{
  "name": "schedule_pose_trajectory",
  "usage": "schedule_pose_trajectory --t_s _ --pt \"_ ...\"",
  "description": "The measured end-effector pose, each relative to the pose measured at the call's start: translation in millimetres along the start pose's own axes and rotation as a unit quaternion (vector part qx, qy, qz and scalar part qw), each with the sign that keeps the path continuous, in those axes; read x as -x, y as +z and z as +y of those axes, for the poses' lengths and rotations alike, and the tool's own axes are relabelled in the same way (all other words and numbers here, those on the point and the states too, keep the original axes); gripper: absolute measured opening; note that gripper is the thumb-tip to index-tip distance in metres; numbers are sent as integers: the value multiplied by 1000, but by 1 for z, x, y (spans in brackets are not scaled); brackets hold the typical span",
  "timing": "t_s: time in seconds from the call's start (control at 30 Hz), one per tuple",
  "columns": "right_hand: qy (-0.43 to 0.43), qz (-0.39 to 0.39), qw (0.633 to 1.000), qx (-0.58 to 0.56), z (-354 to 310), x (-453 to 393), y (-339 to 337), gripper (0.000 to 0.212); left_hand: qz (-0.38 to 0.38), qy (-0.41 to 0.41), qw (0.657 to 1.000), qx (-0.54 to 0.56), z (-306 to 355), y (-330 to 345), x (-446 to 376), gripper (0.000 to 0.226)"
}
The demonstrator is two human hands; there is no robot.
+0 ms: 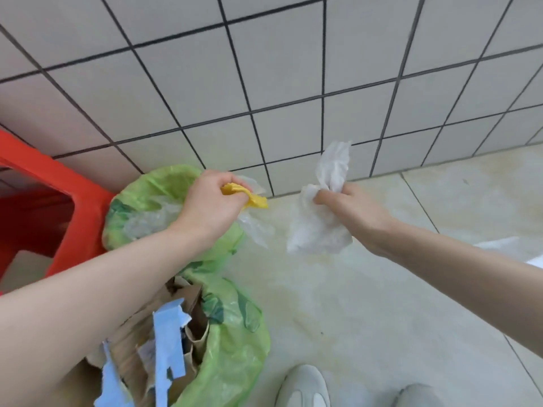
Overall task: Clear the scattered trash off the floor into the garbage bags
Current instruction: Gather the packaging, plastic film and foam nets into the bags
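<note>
The left hand [211, 204] squeezes a yellow scrap [246, 196] and a bit of clear plastic [255, 227] in its curled fingers. It hangs right by the rim of the far green bag [141, 198], just past the bag's right edge, so it only needs to go a little to the left to be over the opening. The right hand [346, 212] is balled up tight around a crumpled white paper [317, 227]. Most of the paper hangs down from the fist, and one end sticks up above it. This hand is over the bare floor [367, 304], well to the right of both bags, so it has farther to go. The near green bag [235, 348] sits closer to the person's shoes [302, 389] and already holds brown paper [191, 318] and torn blue paper [167, 342]. I think the left hand should drop first.
</note>
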State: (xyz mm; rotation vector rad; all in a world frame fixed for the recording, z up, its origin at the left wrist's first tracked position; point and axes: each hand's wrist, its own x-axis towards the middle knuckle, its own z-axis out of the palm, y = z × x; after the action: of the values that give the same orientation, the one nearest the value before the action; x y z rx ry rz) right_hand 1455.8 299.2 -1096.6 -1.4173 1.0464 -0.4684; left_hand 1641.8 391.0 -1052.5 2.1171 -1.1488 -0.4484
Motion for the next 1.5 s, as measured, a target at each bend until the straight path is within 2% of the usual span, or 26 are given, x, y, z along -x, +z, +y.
schedule_pose_trajectory --t_s 0.07,0.23,0.4,0.5,0.6,0.7,0.77,0.83,0.9,1.0,1.1,1.23,1.37,1.43,1.5 --pt "-1 -12 1000 3 -8 -4 13 27 20 -16 1000 -3 -11 -16 3 20" --pt "0 -20 1000 23 -21 -15 43 22 61 -70 996 -17 -42 -50 8 19" --pt "-35 -34 999 20 -42 -27 60 22 132 -99 985 -49 -62 -86 -5 20" --pt "-45 -43 998 3 -53 -45 77 26 171 -137 976 16 -81 -101 -25 19" --pt "-62 -43 997 -12 -67 -68 105 20 177 -181 963 96 -106 -102 -45 20" --pt "-90 -36 995 -11 -76 -91 142 6 107 -230 951 175 -129 -98 -65 17" --pt "-119 -49 992 15 -78 -104 166 12 20 -248 943 220 -142 -95 -75 19" --pt "-156 -65 983 71 -73 -117 186 21 -39 -246 955 158 -158 -91 -86 21" --pt "-192 -88 965 158 -65 -133 203 17 -75 -233 969 36 -175 -88 -96 26" --pt "-204 -144 913 324 -59 -154 231 15 -132 -214 960 -126 -192 -85 -106 29" --pt "-166 -209 848 458 -53 -168 258 22 -221 -206 933 -194 -201 -74 -115 35" --pt "-114 -238 760 594 -46 -180 281 27 -315 -210 896 -234 -215 -57 -123 53" --pt "-75 -267 721 635 -40 -181 287 31 -334 -241 888 -207 -223 -57 -122 65" --pt "-49 -277 728 625 -41 -179 292 29 -327 -253 892 -182 -221 -62 -117 69" --pt "-24 -279 748 602 -57 -173 292 37 -304 -257 906 -142 -211 -71 -111 67"
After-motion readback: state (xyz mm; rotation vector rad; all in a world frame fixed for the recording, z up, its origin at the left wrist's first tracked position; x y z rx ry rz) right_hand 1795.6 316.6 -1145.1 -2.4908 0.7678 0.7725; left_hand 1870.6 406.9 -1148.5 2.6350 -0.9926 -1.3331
